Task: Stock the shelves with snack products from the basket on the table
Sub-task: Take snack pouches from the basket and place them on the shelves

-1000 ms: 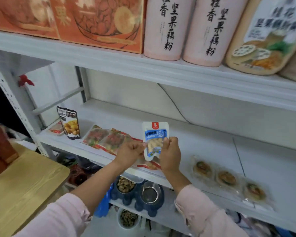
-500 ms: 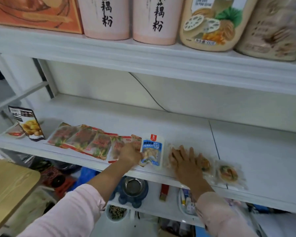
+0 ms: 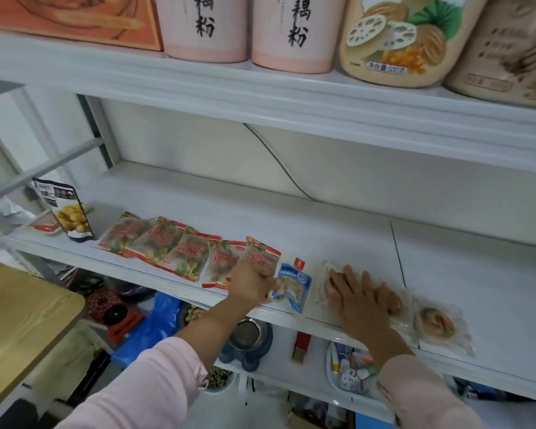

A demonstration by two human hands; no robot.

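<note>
On the middle shelf [image 3: 322, 230], at its near edge: both hands are down among the snack packets.
I see the left hand [image 3: 252, 284] curled, pinching the left edge of the blue peanut packet [image 3: 296, 283]. The packet sits at the near lip, just right of the row of red packets [image 3: 167, 246]. The right hand [image 3: 358, 297] lies flat with fingers spread, pressing a clear-wrapped pastry [image 3: 392, 301]; a second pastry [image 3: 437, 323] lies just right of it.

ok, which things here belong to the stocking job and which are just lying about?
Job: peanut packet, pinched by left hand; clear pastry packs, right hand flat on some; red snack packets; middle shelf.
Lying about: metal bowl and red box below; wooden table; pink tubs on top shelf.
</note>
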